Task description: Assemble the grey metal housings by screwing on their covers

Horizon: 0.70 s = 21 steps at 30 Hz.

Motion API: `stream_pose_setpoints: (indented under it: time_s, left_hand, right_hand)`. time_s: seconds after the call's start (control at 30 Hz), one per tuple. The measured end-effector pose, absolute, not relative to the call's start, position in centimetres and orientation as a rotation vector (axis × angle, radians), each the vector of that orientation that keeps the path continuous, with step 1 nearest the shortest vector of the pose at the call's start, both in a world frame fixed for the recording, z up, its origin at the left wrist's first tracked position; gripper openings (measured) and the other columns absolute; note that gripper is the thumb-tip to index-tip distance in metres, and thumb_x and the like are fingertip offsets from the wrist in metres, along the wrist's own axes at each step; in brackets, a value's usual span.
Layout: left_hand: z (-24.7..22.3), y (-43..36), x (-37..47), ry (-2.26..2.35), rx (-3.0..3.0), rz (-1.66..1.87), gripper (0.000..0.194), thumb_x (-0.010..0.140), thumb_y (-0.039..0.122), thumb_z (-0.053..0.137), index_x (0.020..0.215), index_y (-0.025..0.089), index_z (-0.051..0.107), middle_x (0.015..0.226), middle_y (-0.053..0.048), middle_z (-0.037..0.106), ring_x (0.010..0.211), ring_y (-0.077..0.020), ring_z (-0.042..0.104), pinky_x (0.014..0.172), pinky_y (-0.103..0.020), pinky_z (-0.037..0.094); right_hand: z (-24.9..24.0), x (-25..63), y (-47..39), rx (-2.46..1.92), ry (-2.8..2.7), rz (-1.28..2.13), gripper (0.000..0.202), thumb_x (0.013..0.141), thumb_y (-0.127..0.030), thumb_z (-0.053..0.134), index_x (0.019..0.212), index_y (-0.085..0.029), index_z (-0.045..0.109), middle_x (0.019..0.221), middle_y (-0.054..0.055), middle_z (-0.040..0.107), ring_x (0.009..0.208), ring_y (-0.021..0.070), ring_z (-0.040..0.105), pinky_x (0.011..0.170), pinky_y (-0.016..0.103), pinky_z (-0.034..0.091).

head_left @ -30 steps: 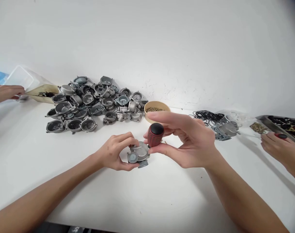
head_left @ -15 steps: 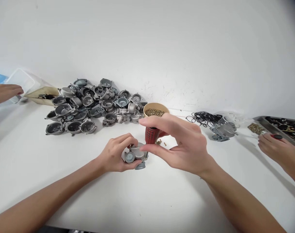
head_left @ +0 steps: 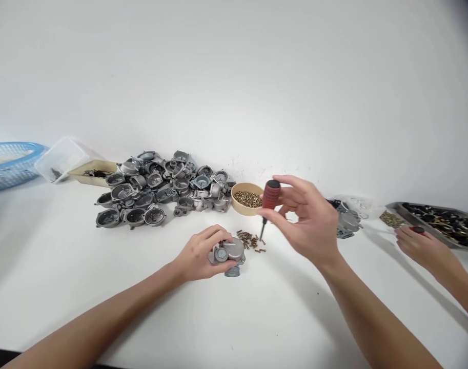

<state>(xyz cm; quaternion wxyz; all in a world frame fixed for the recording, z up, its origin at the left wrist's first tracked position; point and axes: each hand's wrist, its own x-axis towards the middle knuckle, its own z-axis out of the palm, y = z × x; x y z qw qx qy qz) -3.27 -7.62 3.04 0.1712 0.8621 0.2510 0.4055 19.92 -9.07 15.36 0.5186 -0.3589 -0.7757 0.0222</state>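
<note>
My left hand (head_left: 206,253) grips a grey metal carburetor body (head_left: 234,249) from its left side, on the white table. Between the thumb and fingers of my right hand (head_left: 305,218) is a red screwdriver (head_left: 271,196) with a black cap, its tip pointing down at loose brass screws (head_left: 249,240) beside the part. Behind them stands a round cream tub (head_left: 246,209) holding many more brass screws.
Several grey metal bodies (head_left: 155,216) lie heaped at the left back. Farther left are a clear bin (head_left: 66,160) and a blue basket (head_left: 16,171). At right, another person's hand (head_left: 429,248) holds a tool near a metal tray (head_left: 459,241).
My right hand has lifted the screwdriver away from the metal body, over to the loose screws. The camera view has shifted, and the other person's hand at far left is gone.
</note>
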Motion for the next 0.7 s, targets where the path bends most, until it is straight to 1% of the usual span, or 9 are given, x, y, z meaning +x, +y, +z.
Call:
stream_pose_setpoints:
  time_s: [0.07, 0.17, 0.23, 0.33, 0.43, 0.53, 0.6, 0.67, 0.7]
  left_hand:
    - [3.0, -6.9, -3.9, 0.591, 2.412, 1.12, 0.034, 0.091, 0.04, 0.07, 0.118, 0.021, 0.062, 0.113, -0.012, 0.064, 0.099, -0.0223, 0.065, 0.087, -0.036, 0.057]
    - [2.9, -6.2, -4.6, 0.5, 2.389, 1.068, 0.033, 0.097, 0.039, 0.062, 0.125, 0.022, 0.064, 0.131, -0.015, 0.058, 0.118, -0.0261, 0.061, 0.101, -0.042, 0.054]
    - [3.0, -6.1, -5.0, 0.485, 2.393, 1.043, 0.034, 0.098, 0.039, 0.059, 0.128, 0.023, 0.064, 0.139, -0.016, 0.053, 0.127, -0.0287, 0.056, 0.106, -0.046, 0.051]
    - [3.2, -5.9, -5.4, 0.494, 2.39, 1.008, 0.039, 0.097, 0.042, 0.06, 0.131, 0.023, 0.061, 0.143, -0.018, 0.05, 0.13, -0.0316, 0.054, 0.108, -0.051, 0.049]
    - [3.2, -5.7, -5.6, 0.52, 2.374, 0.931, 0.051, 0.092, 0.046, 0.066, 0.137, 0.024, 0.056, 0.146, -0.018, 0.047, 0.131, -0.033, 0.053, 0.105, -0.05, 0.051]
    - [2.6, -5.4, -5.6, 0.559, 2.345, 0.799, 0.082, 0.081, 0.052, 0.078, 0.15, 0.027, 0.041, 0.152, -0.019, 0.041, 0.128, -0.0335, 0.054, 0.096, -0.044, 0.056]
    - [2.0, -5.3, -5.5, 0.653, 2.32, 0.685, 0.101, 0.075, 0.055, 0.084, 0.156, 0.03, 0.03, 0.15, -0.017, 0.044, 0.117, -0.0307, 0.059, 0.092, -0.041, 0.056]
    - [1.4, -5.3, -5.1, 0.779, 2.269, 0.588, 0.105, 0.074, 0.054, 0.085, 0.158, 0.032, 0.025, 0.138, -0.013, 0.055, 0.104, -0.0264, 0.063, 0.091, -0.039, 0.054]
    - [1.1, -5.5, -4.9, 0.824, 2.227, 0.566, 0.104, 0.076, 0.053, 0.084, 0.158, 0.033, 0.024, 0.13, -0.011, 0.06, 0.1, -0.025, 0.063, 0.089, -0.038, 0.054]
  right_hand:
    - [14.8, 21.6, -8.6, -1.021, -1.872, 0.008, 0.048, 0.086, -0.034, 0.075, 0.131, -0.021, 0.063, 0.101, 0.007, 0.076, 0.08, 0.0181, 0.073, 0.059, 0.025, 0.057]
    - [11.9, 24.0, -8.3, -1.302, -2.109, -0.004, 0.034, 0.089, -0.031, 0.071, 0.122, -0.024, 0.071, 0.104, 0.005, 0.077, 0.082, 0.0189, 0.074, 0.071, 0.03, 0.059]
    - [9.4, 25.5, -8.4, -1.518, -2.188, -0.042, 0.028, 0.091, -0.028, 0.065, 0.118, -0.025, 0.073, 0.109, 0.005, 0.077, 0.089, 0.0225, 0.074, 0.077, 0.035, 0.059]
    - [6.2, 27.4, -8.6, -1.72, -2.19, -0.07, 0.028, 0.094, -0.025, 0.058, 0.118, -0.027, 0.073, 0.111, 0.003, 0.077, 0.093, 0.024, 0.074, 0.075, 0.036, 0.059]
    - [4.2, 29.0, -8.0, -1.535, -2.201, -0.186, 0.026, 0.091, -0.021, 0.061, 0.112, -0.029, 0.074, 0.1, 0.002, 0.078, 0.082, 0.0226, 0.074, 0.06, 0.029, 0.056]
    - [3.3, 29.8, -7.2, -1.157, -2.186, -0.293, 0.023, 0.089, -0.017, 0.062, 0.106, -0.029, 0.074, 0.084, 0.003, 0.076, 0.064, 0.0186, 0.069, 0.046, 0.025, 0.048]
    - [3.4, 29.5, -7.4, -1.23, -2.158, -0.281, 0.02, 0.092, -0.02, 0.061, 0.106, -0.029, 0.073, 0.095, 0.005, 0.075, 0.073, 0.019, 0.071, 0.053, 0.026, 0.054]
    - [3.9, 28.5, -8.2, -1.357, -2.132, -0.176, 0.021, 0.097, -0.028, 0.058, 0.113, -0.027, 0.072, 0.118, 0.007, 0.069, 0.093, 0.0215, 0.071, 0.073, 0.033, 0.061]
    - [4.2, 27.7, -8.9, -1.336, -2.133, -0.089, 0.024, 0.099, -0.032, 0.058, 0.119, -0.027, 0.07, 0.126, 0.009, 0.065, 0.102, 0.0223, 0.07, 0.083, 0.037, 0.061]
